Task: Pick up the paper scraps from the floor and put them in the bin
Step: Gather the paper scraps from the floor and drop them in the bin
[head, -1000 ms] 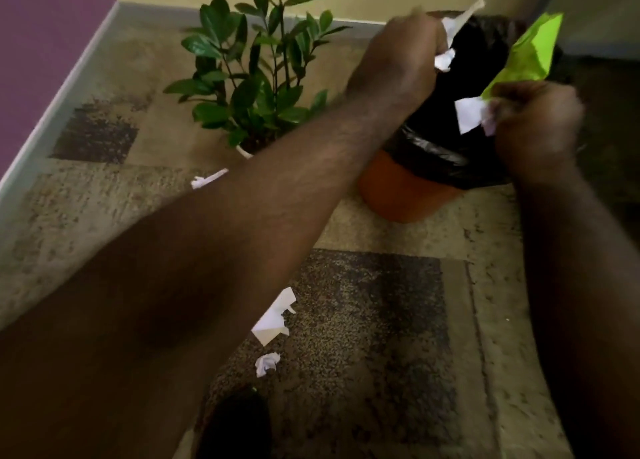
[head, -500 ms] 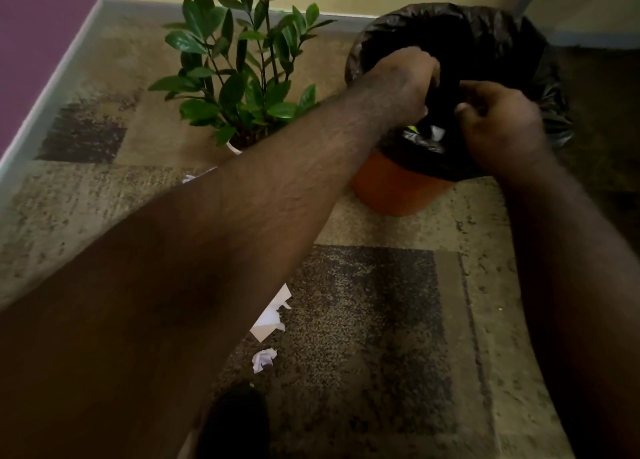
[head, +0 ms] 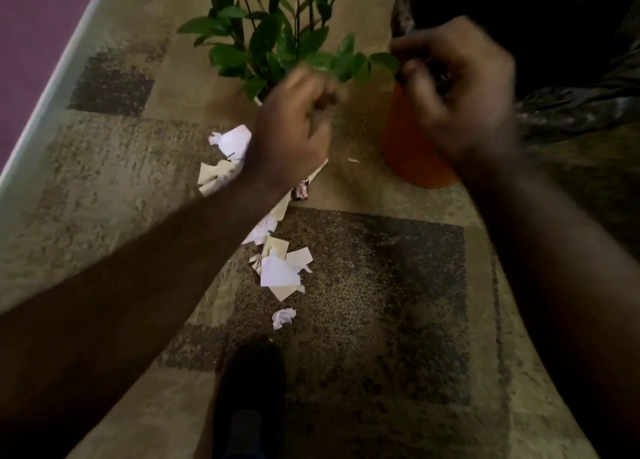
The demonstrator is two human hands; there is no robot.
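Several white paper scraps lie on the patterned carpet: a pile (head: pixel 280 271) at the middle, a crumpled ball (head: pixel 283 317) below it, and more scraps (head: pixel 233 141) left of my left wrist. The orange bin (head: pixel 412 160) with a black liner (head: pixel 571 105) stands at the upper right. My left hand (head: pixel 294 126) hovers above the floor beside the plant, blurred, fingers curled, with nothing seen in it. In front of the bin's near side my right hand (head: pixel 460 87) is also blurred, its fingers curled and holding nothing visible.
A leafy potted plant (head: pixel 277 42) stands just left of the bin, its leaves touching the space between my hands. A small dark wrapper (head: pixel 301 191) lies under my left wrist. My dark shoe (head: pixel 252 382) is at the bottom. A purple wall (head: pixel 34 25) runs along the left.
Both hands dropped their white and green scraps into the bin and have pulled back out, down and left. The view has tilted down, showing more scraps on the carpet.
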